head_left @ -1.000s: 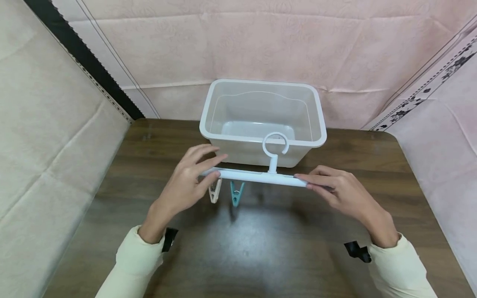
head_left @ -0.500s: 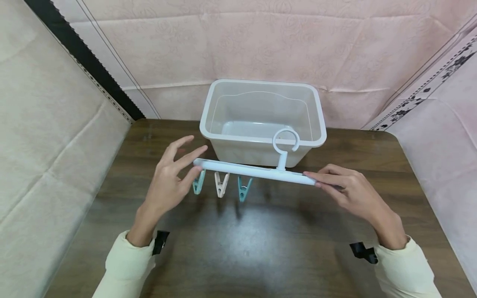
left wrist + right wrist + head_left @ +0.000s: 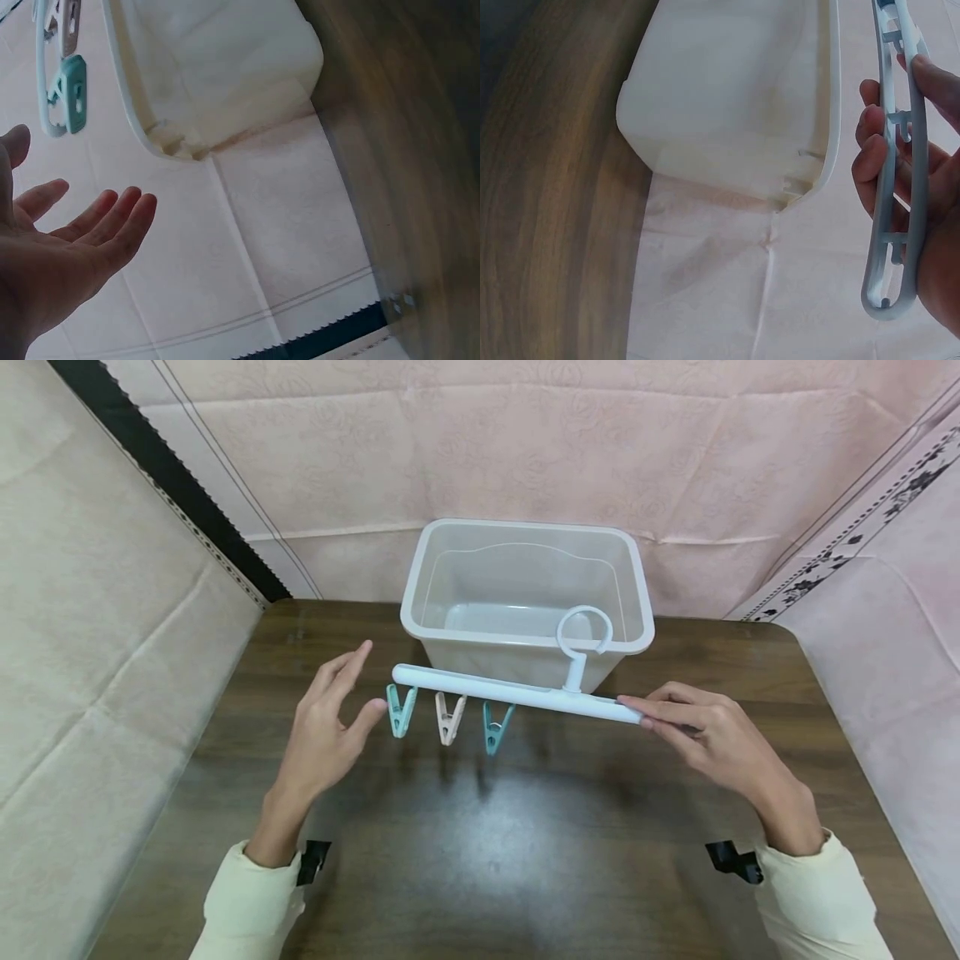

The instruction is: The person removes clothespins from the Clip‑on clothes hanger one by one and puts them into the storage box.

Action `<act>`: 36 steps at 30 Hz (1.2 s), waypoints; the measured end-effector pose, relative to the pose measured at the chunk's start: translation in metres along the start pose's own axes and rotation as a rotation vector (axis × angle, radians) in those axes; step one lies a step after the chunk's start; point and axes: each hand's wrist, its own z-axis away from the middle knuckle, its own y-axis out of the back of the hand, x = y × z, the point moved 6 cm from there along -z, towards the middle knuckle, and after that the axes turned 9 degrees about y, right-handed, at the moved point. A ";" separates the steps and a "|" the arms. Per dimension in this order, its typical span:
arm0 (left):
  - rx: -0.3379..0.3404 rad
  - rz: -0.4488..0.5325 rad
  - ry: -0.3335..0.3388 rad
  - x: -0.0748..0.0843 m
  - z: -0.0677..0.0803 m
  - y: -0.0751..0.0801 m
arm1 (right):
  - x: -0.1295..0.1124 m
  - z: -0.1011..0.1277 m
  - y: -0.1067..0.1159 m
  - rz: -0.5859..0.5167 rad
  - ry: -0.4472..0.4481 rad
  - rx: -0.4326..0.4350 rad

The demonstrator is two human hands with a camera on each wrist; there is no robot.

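A pale blue plastic clip hanger (image 3: 510,692) hangs above the table with its hook upward and its left end a little higher. My right hand (image 3: 708,735) pinches its right end between thumb and fingers. In the right wrist view, the hanger (image 3: 919,150) shows as a slim, long loop with small crossbars. From its left half dangle a teal clothespin (image 3: 400,712), a pale pinkish clothespin (image 3: 449,720) and another teal clothespin (image 3: 496,728). My left hand (image 3: 318,735) is spread just left of the hanger's end, holding nothing. The left wrist view shows its fingers (image 3: 120,232) extended.
Behind the hanger, a whitish plastic bin (image 3: 528,664) stands at the back of the brown wooden table (image 3: 495,877). The hanger's hook overlaps the bin's front rim in the head view. Pink patterned cloth (image 3: 525,452) covers the wall behind.
My left hand has let go of the hanger's left end and moved left, uncovering the leftmost teal clothespin. My right hand has shifted slightly right with the hanger, whose left end has risen.
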 end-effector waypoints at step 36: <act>-0.425 0.456 0.399 -0.017 0.009 -0.042 | 0.003 0.005 0.003 0.017 -0.028 -0.003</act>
